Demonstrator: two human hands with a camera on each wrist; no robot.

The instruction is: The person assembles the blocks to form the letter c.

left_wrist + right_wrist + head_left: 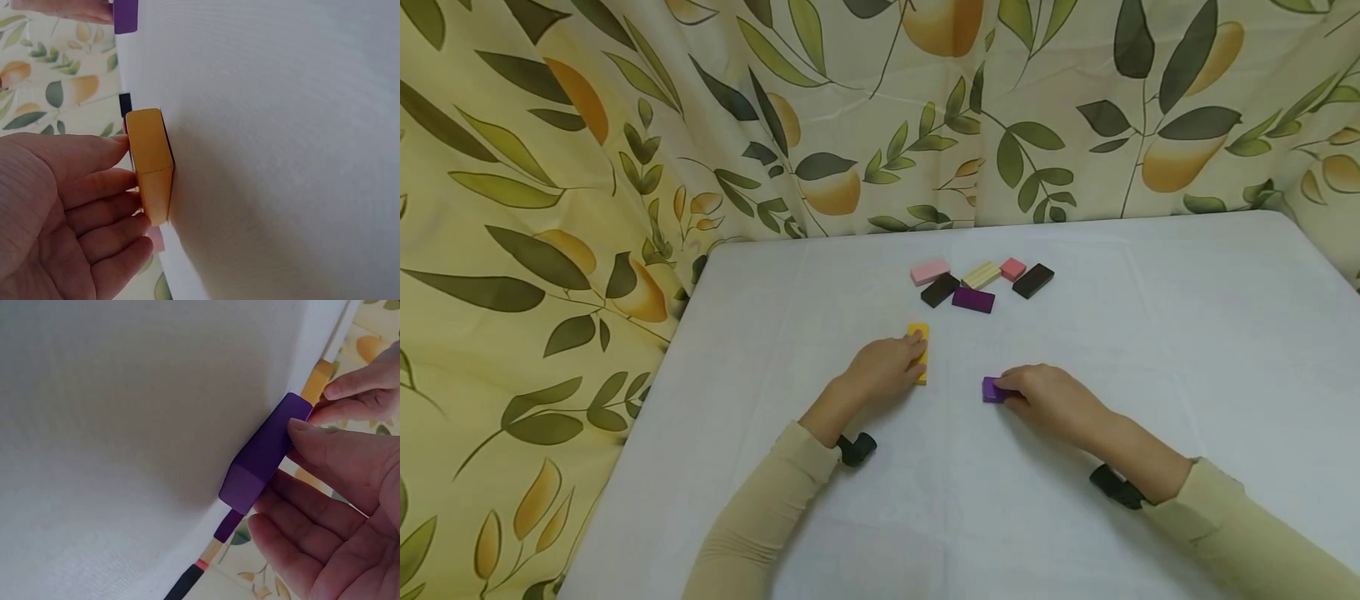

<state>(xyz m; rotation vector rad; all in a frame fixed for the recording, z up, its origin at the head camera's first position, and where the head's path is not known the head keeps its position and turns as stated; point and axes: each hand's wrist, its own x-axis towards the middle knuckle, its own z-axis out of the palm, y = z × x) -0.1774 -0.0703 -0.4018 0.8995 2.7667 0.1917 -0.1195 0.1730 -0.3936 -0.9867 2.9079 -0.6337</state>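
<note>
In the head view, my left hand point(887, 367) rests its fingertips on a long yellow block point(922, 377) lying on the white table. The left wrist view shows the left thumb and fingers, mostly straight, against the upper face of that yellow block point(149, 140). To its right, my right hand point(1056, 404) holds a purple block point(991, 390) by its right part. In the right wrist view, the thumb presses the near side of the purple block point(265, 447), and the other fingers reach behind it. Their contact there is partly hidden.
Beyond the hands lies a loose group: a pink block point(929, 272), a dark block point(940, 290), a dark purple block point(973, 300), a beige block point(981, 275), a coral block point(1012, 268) and another dark block point(1033, 281). A patterned curtain point(865, 125) hangs behind the white-covered table point(1150, 333).
</note>
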